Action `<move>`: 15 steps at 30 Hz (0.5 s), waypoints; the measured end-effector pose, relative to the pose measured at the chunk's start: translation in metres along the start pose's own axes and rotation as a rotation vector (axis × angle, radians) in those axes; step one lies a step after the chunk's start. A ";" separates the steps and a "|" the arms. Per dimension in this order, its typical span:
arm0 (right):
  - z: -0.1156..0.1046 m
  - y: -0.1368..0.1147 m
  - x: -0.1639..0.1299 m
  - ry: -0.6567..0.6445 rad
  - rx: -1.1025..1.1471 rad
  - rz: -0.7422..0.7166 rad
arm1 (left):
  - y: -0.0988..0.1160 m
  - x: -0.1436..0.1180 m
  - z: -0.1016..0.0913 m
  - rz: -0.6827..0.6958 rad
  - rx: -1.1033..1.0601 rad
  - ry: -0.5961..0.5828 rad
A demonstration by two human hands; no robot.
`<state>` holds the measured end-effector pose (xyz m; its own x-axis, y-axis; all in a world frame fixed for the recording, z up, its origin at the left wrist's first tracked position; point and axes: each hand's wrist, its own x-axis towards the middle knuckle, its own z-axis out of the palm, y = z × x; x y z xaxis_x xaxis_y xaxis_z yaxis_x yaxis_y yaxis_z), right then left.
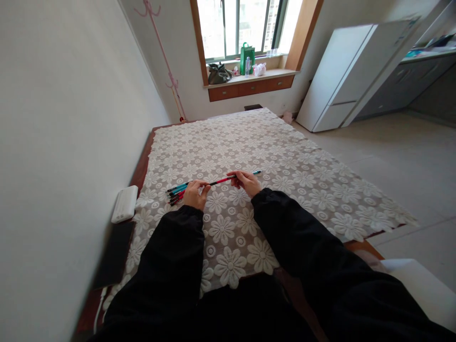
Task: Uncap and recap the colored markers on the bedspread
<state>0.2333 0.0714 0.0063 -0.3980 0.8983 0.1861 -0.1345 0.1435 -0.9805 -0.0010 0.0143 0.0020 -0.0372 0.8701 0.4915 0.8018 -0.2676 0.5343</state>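
A slim red-and-black pen [223,180] spans the gap between my two hands, nearly level and just above the tablecloth. My left hand [196,194] is closed, with thumb and forefinger pinched on its black left end. My right hand [245,182] pinches the other end with the fingertips. Under and beside my left hand lie several blue and red pens [175,191] in a loose bunch, partly hidden by that hand. The tip of a blue pen [257,172] shows just beyond my right hand; its remaining length is hidden.
A floral lace tablecloth [228,232] covers the table. Along the left wall sit a white power bank [124,204], a dark flat object [114,254] and a white cable [99,308]. Past the table are a pink coat stand [160,42], a windowsill [270,74] and a white fridge [344,71].
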 end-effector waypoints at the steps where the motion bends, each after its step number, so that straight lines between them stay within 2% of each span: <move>1: 0.002 -0.002 -0.001 -0.025 0.109 0.020 | 0.000 0.000 0.000 -0.008 -0.010 0.010; 4: 0.006 -0.011 -0.007 -0.099 0.291 0.113 | 0.001 0.001 -0.001 -0.004 -0.065 0.000; 8: 0.005 -0.021 -0.013 -0.137 0.342 0.215 | 0.005 0.001 -0.003 -0.012 -0.149 -0.036; 12: 0.003 -0.023 -0.012 -0.136 0.322 0.200 | 0.003 0.000 -0.002 0.053 -0.179 -0.028; 15: -0.003 -0.020 -0.006 -0.168 0.187 0.130 | 0.000 0.000 -0.001 0.055 -0.152 0.015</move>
<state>0.2410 0.0638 0.0242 -0.5654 0.8206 0.0828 -0.2312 -0.0614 -0.9710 -0.0016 0.0141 0.0023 -0.0057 0.8462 0.5329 0.7037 -0.3752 0.6033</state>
